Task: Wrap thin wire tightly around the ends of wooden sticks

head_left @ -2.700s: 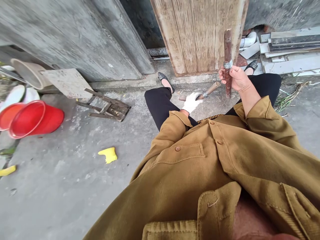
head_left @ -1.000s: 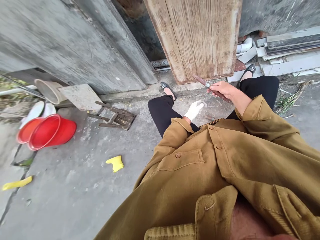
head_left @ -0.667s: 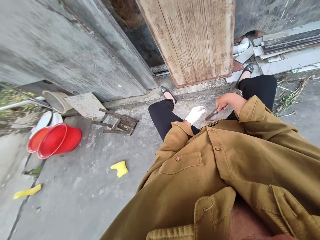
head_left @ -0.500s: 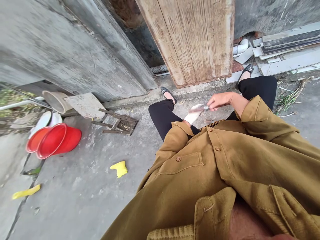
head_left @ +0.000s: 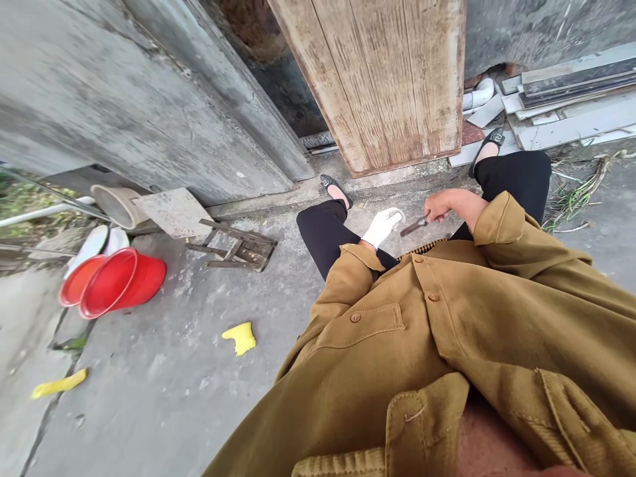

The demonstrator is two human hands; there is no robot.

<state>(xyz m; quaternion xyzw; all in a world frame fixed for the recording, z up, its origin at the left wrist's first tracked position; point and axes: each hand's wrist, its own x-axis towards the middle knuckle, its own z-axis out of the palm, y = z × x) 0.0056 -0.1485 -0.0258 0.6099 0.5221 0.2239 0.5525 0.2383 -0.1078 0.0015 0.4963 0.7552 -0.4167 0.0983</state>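
In a white glove, my left hand (head_left: 380, 227) is held in front of my lap with its fingers curled. Something pale and rounded shows at its fingertips, too small to name. My right hand (head_left: 440, 204) is bare and closed round the handle of a knife (head_left: 411, 228). The knife's short brown blade points left and down toward the glove, with a small gap between them. Below both hands lies the concrete ground, and a bit of black-and-yellow checked cloth (head_left: 422, 250) shows at my lap.
A wooden door panel (head_left: 382, 86) stands ahead. To the left are a small wooden stool (head_left: 238, 245), red buckets (head_left: 142, 281) and a beige bucket (head_left: 116, 205). Yellow pieces (head_left: 242, 338) lie on the ground. White boards (head_left: 571, 129) are stacked at the right.
My right hand has moved right, drawing the knife off the gloved left hand. The blade, blurred across the glove before, is now apart from it. The view has shifted slightly.
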